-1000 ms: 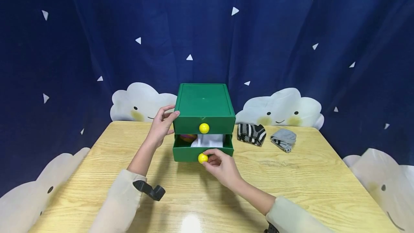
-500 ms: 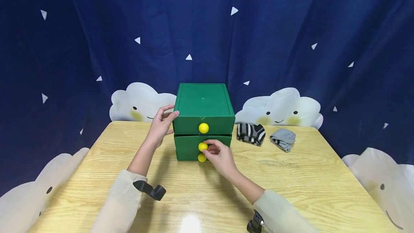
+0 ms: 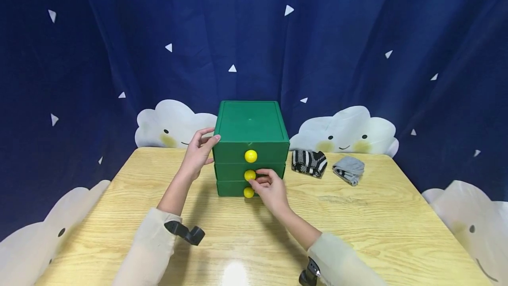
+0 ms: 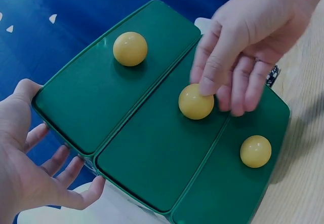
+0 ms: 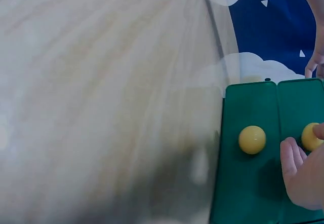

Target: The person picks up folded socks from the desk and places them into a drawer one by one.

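A green cabinet (image 3: 251, 122) with three drawers stands on the table, each drawer front bearing a round yellow knob. All the drawers are closed. At the middle drawer, my right hand (image 3: 273, 191) holds the middle knob (image 4: 196, 101) with thumb and fingertips. My left hand (image 3: 195, 153) rests against the cabinet's left side, its fingers spread and the thumb at the upper front corner. The top knob (image 3: 251, 156) and the bottom knob (image 4: 255, 151) are untouched. What lies inside the drawers is hidden.
Right of the cabinet lie a folded black-and-white patterned cloth item (image 3: 308, 163) and a folded grey one (image 3: 348, 170). The wooden table (image 3: 357, 233) reaches back to a dark blue curtain (image 3: 254, 34) with white clouds.
The middle drawer has slid back in until its front is flush, hiding the white cloth and coloured item inside. My right hand moved inward with its knob; my left hand stayed put.
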### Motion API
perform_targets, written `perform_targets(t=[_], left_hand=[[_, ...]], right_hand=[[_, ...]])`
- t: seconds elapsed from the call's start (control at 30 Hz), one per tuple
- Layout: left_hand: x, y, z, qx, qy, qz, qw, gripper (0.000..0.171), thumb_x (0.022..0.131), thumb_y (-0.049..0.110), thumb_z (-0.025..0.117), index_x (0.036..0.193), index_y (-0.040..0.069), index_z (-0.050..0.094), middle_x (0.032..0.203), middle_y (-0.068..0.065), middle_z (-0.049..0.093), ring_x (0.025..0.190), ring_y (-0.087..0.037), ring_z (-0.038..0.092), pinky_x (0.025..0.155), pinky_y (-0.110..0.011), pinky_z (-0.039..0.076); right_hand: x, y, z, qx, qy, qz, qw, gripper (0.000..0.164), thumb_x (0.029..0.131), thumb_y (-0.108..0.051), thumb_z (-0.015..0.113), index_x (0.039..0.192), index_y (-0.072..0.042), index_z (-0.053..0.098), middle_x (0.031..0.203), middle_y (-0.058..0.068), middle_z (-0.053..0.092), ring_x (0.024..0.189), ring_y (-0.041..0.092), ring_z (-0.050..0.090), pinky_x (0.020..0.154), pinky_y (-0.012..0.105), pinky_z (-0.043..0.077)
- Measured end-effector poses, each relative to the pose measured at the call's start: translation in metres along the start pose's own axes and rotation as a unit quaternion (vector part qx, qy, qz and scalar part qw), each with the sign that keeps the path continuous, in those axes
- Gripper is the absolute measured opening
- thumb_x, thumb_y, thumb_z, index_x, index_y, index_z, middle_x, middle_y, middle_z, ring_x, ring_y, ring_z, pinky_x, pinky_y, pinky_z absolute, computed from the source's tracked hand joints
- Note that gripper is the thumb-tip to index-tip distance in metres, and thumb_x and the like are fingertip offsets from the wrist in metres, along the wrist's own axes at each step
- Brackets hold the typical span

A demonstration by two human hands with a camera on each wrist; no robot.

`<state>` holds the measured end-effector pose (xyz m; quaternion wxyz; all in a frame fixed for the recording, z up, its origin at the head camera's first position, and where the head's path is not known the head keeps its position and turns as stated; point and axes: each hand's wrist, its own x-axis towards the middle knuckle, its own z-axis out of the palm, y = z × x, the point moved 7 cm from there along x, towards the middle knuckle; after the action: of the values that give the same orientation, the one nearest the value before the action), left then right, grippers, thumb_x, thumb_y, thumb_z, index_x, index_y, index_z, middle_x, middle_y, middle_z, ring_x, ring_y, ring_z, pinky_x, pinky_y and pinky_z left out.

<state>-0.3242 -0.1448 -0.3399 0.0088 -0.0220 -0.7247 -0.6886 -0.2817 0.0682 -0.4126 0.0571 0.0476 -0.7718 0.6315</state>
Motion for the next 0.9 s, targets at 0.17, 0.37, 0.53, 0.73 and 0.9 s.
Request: perform_targets(t=[0.17,0.37,0.53,0.73,0.9], left_hand=[[0.0,0.001,0.0,-0.001,0.002,0.003,1.0,0.053,0.092,0.038,0.055,0.139,0.021,0.037,0.138,-0.015,0.039,0.127,-0.031,0.041,0.098,-0.059,0.04],[0.0,0.0,0.0,-0.002,0.004,0.004,1.0,0.054,0.092,0.038,0.055,0.14,0.02,0.037,0.139,-0.015,0.039,0.128,-0.031,0.041,0.098,-0.059,0.04],[0.001,-0.002,0.001,-0.006,0.004,-0.001,1.0,0.052,0.092,0.038,0.056,0.139,0.022,0.038,0.138,-0.014,0.04,0.127,-0.03,0.042,0.099,-0.058,0.04],[0.0,0.0,0.001,-0.008,0.005,0.003,1.0,0.053,0.092,0.038,0.056,0.139,0.021,0.037,0.138,-0.015,0.04,0.127,-0.03,0.042,0.098,-0.059,0.04],[0.0,0.0,0.001,-0.007,0.003,0.006,1.0,0.054,0.092,0.038,0.056,0.14,0.021,0.037,0.138,-0.016,0.039,0.127,-0.031,0.042,0.098,-0.06,0.04]], right_hand=[[-0.007,0.017,-0.002,-0.002,0.021,0.029,0.999,0.026,0.081,-0.015,0.072,0.099,-0.001,0.06,0.081,0.01,0.061,0.066,0.015,0.058,0.06,0.033,0.055],[-0.013,0.04,0.008,-0.027,0.031,0.064,0.997,0.026,0.081,-0.015,0.072,0.098,0.001,0.061,0.079,0.009,0.061,0.067,0.011,0.055,0.056,0.021,0.047],[-0.014,0.052,0.018,-0.016,0.046,0.078,0.996,0.031,0.08,-0.017,0.073,0.104,-0.001,0.059,0.084,0.011,0.063,0.076,0.014,0.056,0.061,0.022,0.047],[-0.012,0.051,0.022,-0.011,0.055,0.07,0.996,0.027,0.081,-0.016,0.072,0.102,-0.002,0.061,0.086,0.012,0.062,0.076,0.013,0.056,0.063,0.021,0.047],[-0.015,0.047,0.022,-0.031,0.041,0.067,0.996,0.026,0.082,-0.017,0.071,0.101,-0.002,0.062,0.084,0.011,0.061,0.075,0.013,0.057,0.063,0.021,0.048]])
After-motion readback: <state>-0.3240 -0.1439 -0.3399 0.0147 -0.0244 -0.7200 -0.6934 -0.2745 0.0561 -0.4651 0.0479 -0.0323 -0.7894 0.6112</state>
